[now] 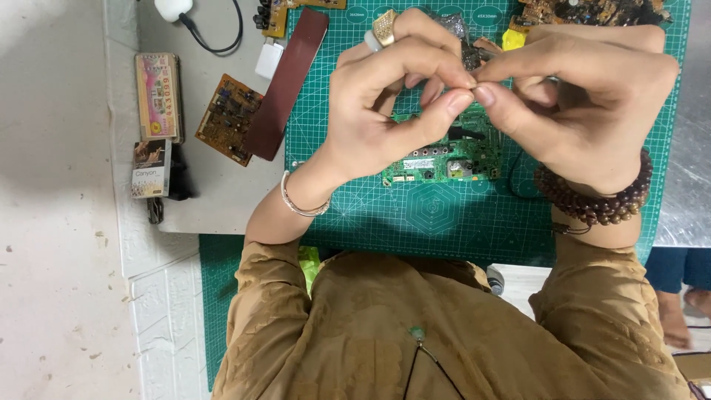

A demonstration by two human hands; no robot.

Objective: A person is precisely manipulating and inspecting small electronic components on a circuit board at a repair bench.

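Above the green cutting mat [444, 222], both hands met fingertip to fingertip over a green circuit board [444, 159]. The left hand [378, 111], with a gold ring and a silver bangle, had its thumb and forefinger pinched together; the right hand [592, 104], with a wooden bead bracelet at the wrist, pinched back from the opposite side. Between the two pinches sat something very small [474, 76], too tiny to tell what it was or which way its long axis ran, though the fingers closed on it along a left-to-right line. Neither hand was clearly nearer; they shared it. The circuit board lay flat on the mat directly beneath, its long side running left to right, untouched by either hand.

Further left on the desk [215, 185] lay a brown circuit board [228, 118], a dark brown strip [289, 81] leaning across the mat's edge, a white adapter with a black cable [215, 30], and two small printed packets [157, 96]. More brown boards [592, 11] were heaped at the mat's far edge, behind the fingers.
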